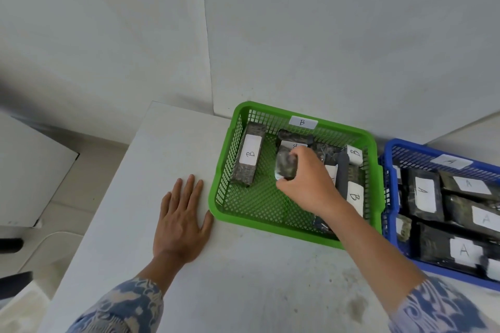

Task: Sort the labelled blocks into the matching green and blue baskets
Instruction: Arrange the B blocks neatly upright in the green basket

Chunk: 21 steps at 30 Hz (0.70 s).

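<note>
Blue-patterned sleeves [127,305] come in from the near edge over a white table [243,292]. The left hand [180,220] lies flat on the table, fingers straight and spread, its thumb just beside the near left corner of the green basket [270,227]. The right hand [305,184] reaches into that basket and grips a dark block [285,166] between thumb and curled fingers, above the mesh floor; whether the block touches the floor cannot be told. Other dark blocks marked B lie in the green basket, one [247,161] along its left wall. The basket's far wall bears a B tag [302,122]. To the right, just beside it, a blue basket [389,159] tagged A holds blocks marked A [424,193].
</note>
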Each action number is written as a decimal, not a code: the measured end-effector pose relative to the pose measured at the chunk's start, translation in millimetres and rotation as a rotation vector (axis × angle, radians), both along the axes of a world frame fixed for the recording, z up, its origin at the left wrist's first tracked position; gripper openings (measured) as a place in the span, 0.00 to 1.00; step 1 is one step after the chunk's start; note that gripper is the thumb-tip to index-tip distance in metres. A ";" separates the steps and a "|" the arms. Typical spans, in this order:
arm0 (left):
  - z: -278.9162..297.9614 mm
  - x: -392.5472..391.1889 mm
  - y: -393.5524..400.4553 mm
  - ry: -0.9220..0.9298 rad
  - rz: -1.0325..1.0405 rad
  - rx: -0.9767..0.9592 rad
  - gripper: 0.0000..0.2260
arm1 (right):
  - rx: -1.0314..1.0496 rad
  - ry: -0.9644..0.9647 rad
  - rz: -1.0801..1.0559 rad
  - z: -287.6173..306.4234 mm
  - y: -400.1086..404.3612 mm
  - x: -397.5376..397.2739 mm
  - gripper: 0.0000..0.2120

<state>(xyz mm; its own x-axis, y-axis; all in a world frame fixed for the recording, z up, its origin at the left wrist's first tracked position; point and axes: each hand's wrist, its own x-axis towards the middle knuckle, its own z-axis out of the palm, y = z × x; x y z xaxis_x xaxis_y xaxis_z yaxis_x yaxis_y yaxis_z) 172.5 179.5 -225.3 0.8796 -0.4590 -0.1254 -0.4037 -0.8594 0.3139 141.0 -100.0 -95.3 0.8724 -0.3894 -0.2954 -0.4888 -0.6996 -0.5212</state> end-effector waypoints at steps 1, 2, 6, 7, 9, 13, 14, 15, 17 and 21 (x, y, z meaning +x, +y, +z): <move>-0.1 0.0 0.0 -0.001 -0.001 -0.001 0.32 | 0.240 -0.033 -0.094 7.0 1.8 -2.5 0.20; -0.2 0.0 0.4 -0.002 -0.002 -0.002 0.32 | 0.436 -0.050 -0.163 10.5 4.1 -5.7 0.20; -1.0 -0.3 0.5 -0.006 0.003 0.001 0.32 | 0.747 -0.077 -0.262 2.8 8.0 -16.6 0.20; -1.2 -0.1 0.4 -0.007 0.003 0.000 0.32 | 0.761 -0.063 -0.275 1.2 8.4 -18.6 0.19; -1.3 0.5 0.2 -0.007 0.004 -0.008 0.32 | 0.722 -0.023 -0.277 -1.8 7.6 -23.6 0.19; -0.6 -0.1 0.1 -0.007 0.006 0.002 0.32 | 0.423 0.098 -0.117 -6.0 6.6 -31.8 0.18; -0.6 -0.1 0.3 -0.006 0.005 0.004 0.32 | 0.390 0.137 -0.094 -7.6 7.2 -33.0 0.18; -0.6 0.1 0.4 -0.006 0.005 0.007 0.33 | 0.372 0.170 -0.088 -9.0 8.6 -33.5 0.17; -0.5 0.4 0.1 -0.009 0.004 0.011 0.33 | 0.338 0.201 -0.077 -13.7 12.5 -32.8 0.16; -1.8 0.2 -0.1 -0.009 0.002 0.009 0.32 | 0.352 0.231 0.006 -24.5 26.3 -21.0 0.21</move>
<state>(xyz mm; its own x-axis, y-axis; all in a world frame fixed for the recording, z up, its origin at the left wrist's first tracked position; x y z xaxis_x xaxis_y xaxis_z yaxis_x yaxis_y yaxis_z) 172.7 179.4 -227.1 0.8817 -0.4559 -0.1215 -0.4044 -0.8630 0.3029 120.0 -73.8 -119.8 0.7692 -0.2254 -0.5979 -0.6177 -0.5017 -0.6056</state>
